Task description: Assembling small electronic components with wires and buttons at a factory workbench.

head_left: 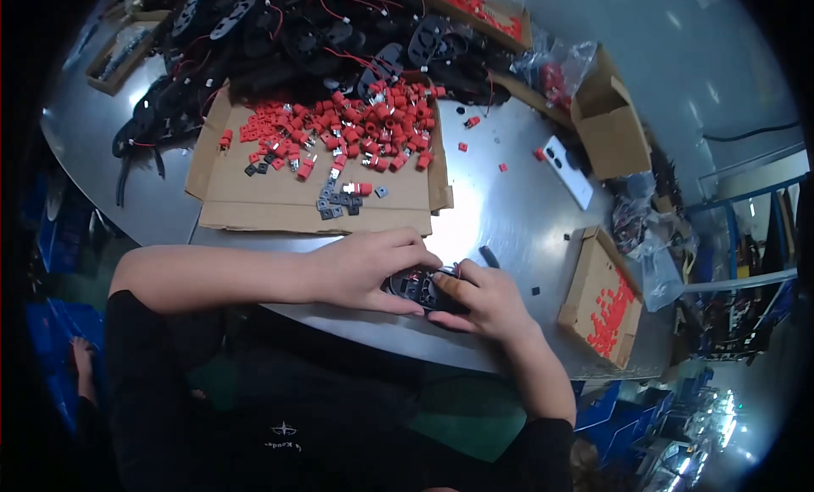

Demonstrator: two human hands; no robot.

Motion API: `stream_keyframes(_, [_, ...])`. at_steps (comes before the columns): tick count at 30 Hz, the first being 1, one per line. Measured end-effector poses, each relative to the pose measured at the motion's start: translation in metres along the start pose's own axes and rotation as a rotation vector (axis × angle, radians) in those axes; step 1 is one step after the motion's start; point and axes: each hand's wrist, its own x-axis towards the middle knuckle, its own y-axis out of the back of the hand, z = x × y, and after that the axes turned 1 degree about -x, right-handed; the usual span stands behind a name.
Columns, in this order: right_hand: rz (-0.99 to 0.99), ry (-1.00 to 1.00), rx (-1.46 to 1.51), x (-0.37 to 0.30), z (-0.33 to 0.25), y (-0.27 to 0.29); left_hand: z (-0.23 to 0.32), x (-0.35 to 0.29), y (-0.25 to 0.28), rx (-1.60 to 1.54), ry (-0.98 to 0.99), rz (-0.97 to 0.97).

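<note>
Near the table's front edge, I hold a black plastic housing (pixel 411 285) between both hands. My left hand (pixel 377 270) grips its left end, thumb along the near side and fingers over the far side. My right hand (pixel 492 302) is closed on the right end, with thumb and fingers pressed at its top and near side. Small parts show inside the housing, too small to make out, and the fingers hide much of it. Just beyond my hands lies a cardboard tray (pixel 280 214) with a heap of red cylindrical parts with metal ends (pixel 381 127) and small grey square pieces (pixel 337 205).
Black housings with red wires (pixel 297 38) are piled behind the tray. To the right are a white phone (pixel 570 174), an open cardboard box (pixel 612 132) and a shallow box (pixel 581 280) of small red pieces. Another person's hand (pixel 81 353) shows at far left.
</note>
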Motion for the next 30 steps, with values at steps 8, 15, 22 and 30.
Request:
stream_keyframes(8, [-0.006,-0.002,-0.052,0.006,0.002,0.004,-0.011,-0.005,-0.001,0.203,-0.035,0.099])
stream_keyframes(15, [0.306,-0.415,0.052,0.051,0.018,0.038,-0.016,-0.008,-0.005,0.159,-0.015,0.126])
stream_keyframes(22, [0.108,0.035,-0.014,0.209,0.004,0.004,-0.009,-0.003,0.0,0.166,0.095,-0.008])
stream_keyframes(30, [-0.002,0.321,-0.3,0.324,-0.011,-0.068,-0.01,-0.006,-0.001,0.157,-0.004,0.098])
